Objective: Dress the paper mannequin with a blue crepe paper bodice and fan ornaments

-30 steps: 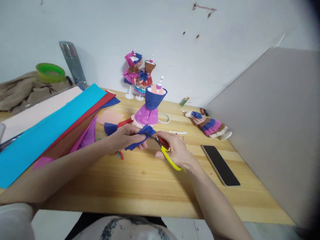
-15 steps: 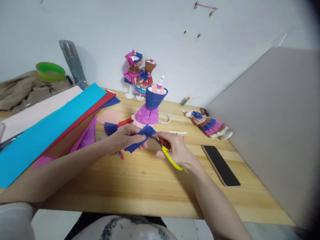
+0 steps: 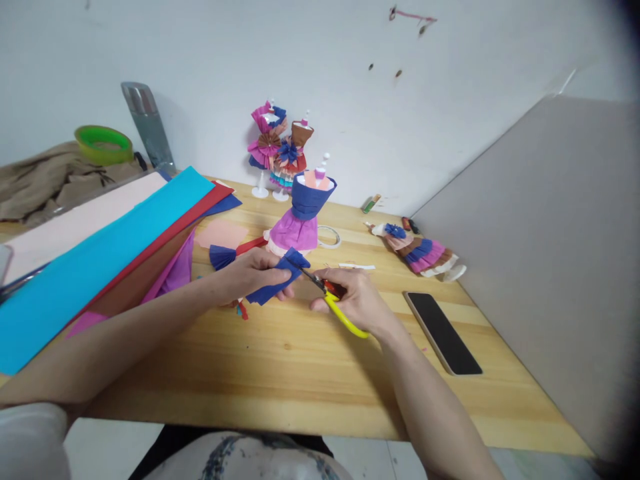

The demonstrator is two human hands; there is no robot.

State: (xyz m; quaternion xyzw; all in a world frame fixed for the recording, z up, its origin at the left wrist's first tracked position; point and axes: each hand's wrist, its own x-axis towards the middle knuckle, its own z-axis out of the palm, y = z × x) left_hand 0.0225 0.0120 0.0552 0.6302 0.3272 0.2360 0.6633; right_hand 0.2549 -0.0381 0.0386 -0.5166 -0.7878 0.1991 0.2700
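My left hand (image 3: pixel 253 273) pinches a folded strip of blue crepe paper (image 3: pixel 270 288) above the table. Yellow-handled scissors (image 3: pixel 345 319) are in my right hand (image 3: pixel 353 293), its fingers closed round the handles. The scissor blades reach the upper end of the blue strip. Just behind my hands stands a small dress form (image 3: pixel 313 200) in a blue bodice and a pink-purple skirt. Beside my left wrist lies a pleated blue paper piece (image 3: pixel 221 257), with a red paper strip (image 3: pixel 251 245) to its right.
Long coloured paper sheets (image 3: pixel 115 257) cover the left side. Two dressed forms (image 3: pixel 287 150) stand by the wall; another (image 3: pixel 420 250) lies at right. A phone (image 3: pixel 443 333), a white tape ring (image 3: pixel 330 237), a bottle (image 3: pixel 147 127) and green tape (image 3: pixel 103 143) are around.
The scissors and my right hand have shifted very slightly to the right. The blue strip's upper end sits a little differently around the blades. My left hand keeps its hold.
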